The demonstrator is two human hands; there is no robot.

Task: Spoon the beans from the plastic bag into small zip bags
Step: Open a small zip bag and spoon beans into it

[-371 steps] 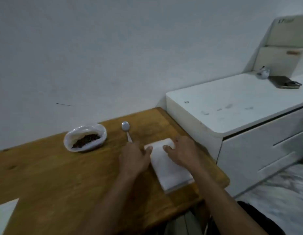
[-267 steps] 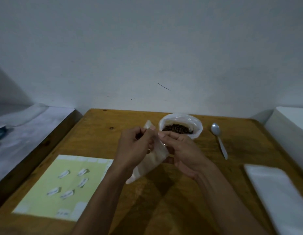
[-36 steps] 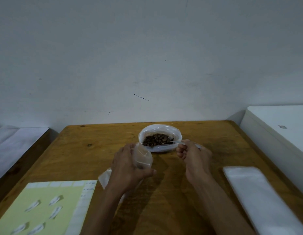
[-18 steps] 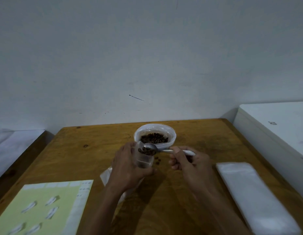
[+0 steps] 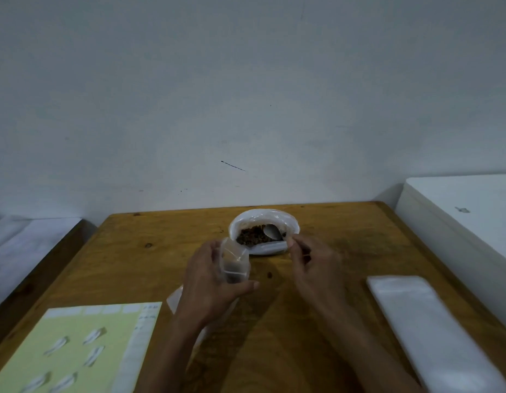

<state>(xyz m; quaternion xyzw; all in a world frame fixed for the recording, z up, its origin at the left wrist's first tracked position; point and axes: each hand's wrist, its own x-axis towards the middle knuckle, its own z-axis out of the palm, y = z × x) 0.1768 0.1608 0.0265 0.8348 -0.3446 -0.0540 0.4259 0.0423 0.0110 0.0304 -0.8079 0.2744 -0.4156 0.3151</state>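
Beans (image 5: 250,238) mostly left in plastic bag (image 5: 264,232), frame centre. Few seen, perhaps, in small zip bag (image 5: 234,264), gripped by left hand (image 5: 210,287). Spoon (image 5: 272,232) pinched by right hand (image 5: 312,269), dipped in beans. Spare bags (image 5: 433,333) unfilled, lower right.

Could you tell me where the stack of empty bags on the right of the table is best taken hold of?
Probably at the near-left corner of the stack, coming from the left with the right hand. It lies flat and long on the table, its right edge close to the table edge, so pinching only the top bag at a corner should peel one off.
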